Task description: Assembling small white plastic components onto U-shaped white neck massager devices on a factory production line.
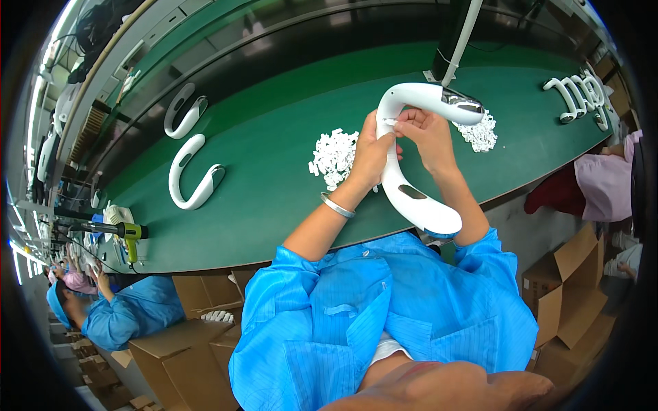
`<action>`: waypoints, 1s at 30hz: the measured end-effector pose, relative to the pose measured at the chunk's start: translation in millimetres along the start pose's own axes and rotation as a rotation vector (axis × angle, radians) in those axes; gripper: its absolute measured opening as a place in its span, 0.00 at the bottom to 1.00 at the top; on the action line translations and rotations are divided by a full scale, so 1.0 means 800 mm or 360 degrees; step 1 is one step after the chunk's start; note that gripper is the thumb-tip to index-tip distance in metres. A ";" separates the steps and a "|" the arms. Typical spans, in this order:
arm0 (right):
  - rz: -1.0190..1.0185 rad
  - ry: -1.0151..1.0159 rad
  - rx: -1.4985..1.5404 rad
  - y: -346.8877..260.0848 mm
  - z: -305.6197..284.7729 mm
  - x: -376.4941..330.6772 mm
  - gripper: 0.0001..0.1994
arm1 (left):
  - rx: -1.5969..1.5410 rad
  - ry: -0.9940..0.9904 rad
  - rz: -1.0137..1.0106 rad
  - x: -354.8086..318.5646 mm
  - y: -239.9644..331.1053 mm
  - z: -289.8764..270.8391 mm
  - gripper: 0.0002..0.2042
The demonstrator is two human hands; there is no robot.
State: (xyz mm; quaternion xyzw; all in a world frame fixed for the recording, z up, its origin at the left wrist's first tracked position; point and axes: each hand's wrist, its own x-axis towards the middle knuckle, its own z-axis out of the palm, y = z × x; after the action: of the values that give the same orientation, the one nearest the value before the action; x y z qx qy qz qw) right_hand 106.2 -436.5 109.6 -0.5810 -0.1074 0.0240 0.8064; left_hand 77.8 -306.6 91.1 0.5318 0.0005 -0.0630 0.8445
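Note:
A white U-shaped plastic device [411,198] with dark oval pads stands upright over the green belt [274,171] in front of me. My left hand [373,154] grips its curved back, a silver bracelet on that wrist. My right hand [425,133] pinches a small white piece against the inner curve near the top. Two piles of small white plastic parts lie on the belt: one [334,157] left of my hands, one [480,133] to the right behind the device.
Two more white U-shaped devices [192,175] lie on the belt at left, several more [579,96] at far right. A yellow-green power tool [127,233] rests at the left end. Another worker in blue [116,312] sits left; cardboard boxes [562,294] stand below the belt.

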 end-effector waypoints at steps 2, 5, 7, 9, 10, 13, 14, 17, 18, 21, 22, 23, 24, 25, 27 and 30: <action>0.0014 -0.0018 -0.0141 0.001 0.002 -0.004 0.12 | 0.0000 0.0006 0.0030 -0.002 -0.001 0.000 0.21; 0.0049 -0.0010 -0.0281 -0.002 0.001 -0.008 0.13 | -0.0024 -0.0049 0.0087 -0.008 -0.003 0.002 0.20; -0.0053 0.0007 -0.0267 0.018 -0.010 -0.009 0.16 | 0.0098 -0.0010 0.0136 -0.011 -0.002 0.006 0.19; -0.0188 -0.0010 -0.0191 0.001 0.002 -0.016 0.23 | 0.0191 0.0009 0.0213 -0.014 -0.006 0.007 0.18; -0.0258 -0.0015 -0.0345 -0.006 0.004 -0.018 0.26 | 0.0286 0.0028 0.0287 -0.015 -0.009 0.007 0.18; -0.0308 -0.0005 -0.0384 -0.014 0.007 -0.025 0.29 | 0.0344 0.0031 0.0418 -0.017 -0.016 0.008 0.19; -0.0301 0.0004 -0.0333 -0.015 0.007 -0.028 0.29 | 0.0346 0.0028 0.0415 -0.018 -0.017 0.010 0.19; -0.0093 -0.0014 -0.0096 -0.024 -0.001 -0.033 0.29 | 0.0396 0.0015 0.0503 -0.020 -0.016 0.015 0.18; -0.0242 -0.0056 -0.0265 -0.021 -0.003 -0.034 0.28 | 0.0365 0.0002 0.0558 -0.022 -0.015 0.016 0.17; -0.0252 -0.0068 -0.0288 -0.016 -0.013 -0.032 0.27 | 0.0370 -0.0040 0.0661 -0.023 -0.010 0.016 0.16; -0.0252 -0.0062 -0.0289 -0.009 -0.024 -0.031 0.27 | 0.0405 -0.0072 0.0706 -0.024 -0.008 0.016 0.15; -0.0223 -0.0174 -0.0308 0.006 -0.039 -0.029 0.25 | 0.0404 -0.0077 0.0703 -0.023 -0.010 0.015 0.15; -0.0192 -0.0286 -0.0324 0.010 -0.042 -0.029 0.23 | 0.0469 -0.0074 0.0733 -0.018 -0.013 0.011 0.14; -0.0194 0.0037 -0.0106 0.010 -0.021 -0.036 0.19 | 0.0534 -0.0071 0.0764 -0.015 -0.016 0.009 0.13; -0.0163 0.0027 0.0164 0.049 -0.041 -0.032 0.18 | 0.0419 -0.0091 0.0692 -0.013 -0.019 0.012 0.12; -0.0093 0.0205 0.0272 0.091 -0.066 -0.033 0.21 | 0.0216 -0.0089 0.0583 -0.017 -0.014 0.030 0.12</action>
State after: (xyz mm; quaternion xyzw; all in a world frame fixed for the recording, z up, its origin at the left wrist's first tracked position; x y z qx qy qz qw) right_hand 97.2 -466.7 20.8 -0.5069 -0.0696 -0.0277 0.8587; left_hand 61.6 -331.4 92.0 0.5768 -0.1239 0.0771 0.8037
